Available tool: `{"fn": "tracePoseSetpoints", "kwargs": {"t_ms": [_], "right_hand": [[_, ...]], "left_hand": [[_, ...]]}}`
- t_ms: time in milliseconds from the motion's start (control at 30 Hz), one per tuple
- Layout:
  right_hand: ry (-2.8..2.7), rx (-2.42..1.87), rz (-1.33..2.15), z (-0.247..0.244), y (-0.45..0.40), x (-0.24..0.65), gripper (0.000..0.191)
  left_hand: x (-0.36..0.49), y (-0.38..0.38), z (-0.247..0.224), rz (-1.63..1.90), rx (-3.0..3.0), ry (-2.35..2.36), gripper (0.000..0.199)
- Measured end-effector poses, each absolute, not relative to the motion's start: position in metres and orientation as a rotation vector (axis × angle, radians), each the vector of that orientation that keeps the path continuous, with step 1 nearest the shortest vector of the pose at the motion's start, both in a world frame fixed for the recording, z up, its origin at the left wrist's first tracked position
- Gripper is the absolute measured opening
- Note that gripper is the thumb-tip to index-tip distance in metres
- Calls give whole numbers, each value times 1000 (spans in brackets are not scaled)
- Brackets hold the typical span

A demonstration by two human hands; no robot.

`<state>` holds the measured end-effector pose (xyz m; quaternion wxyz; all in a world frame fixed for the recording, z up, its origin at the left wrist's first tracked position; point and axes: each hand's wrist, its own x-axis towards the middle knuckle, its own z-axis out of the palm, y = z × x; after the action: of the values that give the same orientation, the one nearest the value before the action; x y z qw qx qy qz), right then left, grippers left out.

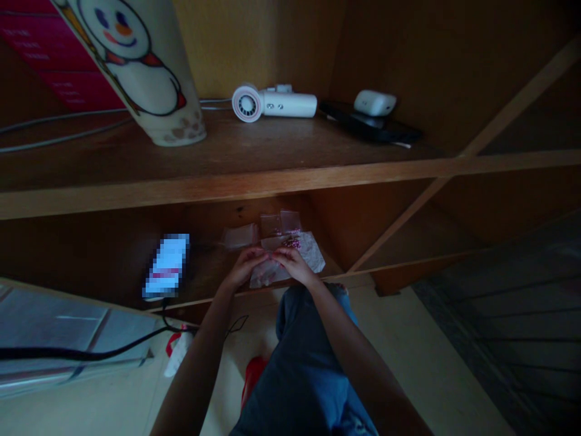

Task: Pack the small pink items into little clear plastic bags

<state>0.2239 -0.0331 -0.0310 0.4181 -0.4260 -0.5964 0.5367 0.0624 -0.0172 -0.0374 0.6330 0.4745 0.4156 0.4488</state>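
Both hands meet over the lower shelf, fingertips close together. My left hand [247, 264] has its fingers pressed together at a small item too tiny to make out. My right hand [293, 264] is pinched at the same spot. Beneath and behind them lies a crumpled whitish sheet [312, 251], with a cluster of small pink beads [293, 242] on it. Small clear bags [271, 224] rest just behind the beads, some with pink bits inside. A stack of clear bags [240, 235] lies behind my left hand.
A phone with a lit screen [166, 265] and a black cable [91, 355] are at the left. On the upper shelf [272, 142] stand a snowman cup [149, 72], a white handheld fan [276, 103], and a white case [374, 103] on a dark flat object.
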Motion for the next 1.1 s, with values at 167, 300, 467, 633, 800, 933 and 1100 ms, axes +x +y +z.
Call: {"fn": "tracePoseSetpoints", "kwargs": {"t_ms": [167,300,467,633,800,933,1100], "right_hand": [[-1542,-1025,1349,-28,-34,224,29],[-1537,-1014,1348,-30,-34,221,28],[-1483,-1024,1390,-34,-32,218,29],[-1461,-1020,1466,-35,-32,219,27],[-1450,-1012,1472,-40,-33,222,24],[-1447,-1013,1471,-41,-30,221,28],[-1448,-1030,1435,-36,-30,222,38]], "left_hand": [[59,-18,-41,979,1169,914,17],[59,-19,-38,973,1185,907,13],[61,-21,-31,1060,1130,940,14],[63,-21,-32,1022,1087,917,17],[61,-20,-32,955,1094,892,17],[60,-21,-32,1047,1084,922,16],[61,-19,-36,1081,1057,891,15]]}}
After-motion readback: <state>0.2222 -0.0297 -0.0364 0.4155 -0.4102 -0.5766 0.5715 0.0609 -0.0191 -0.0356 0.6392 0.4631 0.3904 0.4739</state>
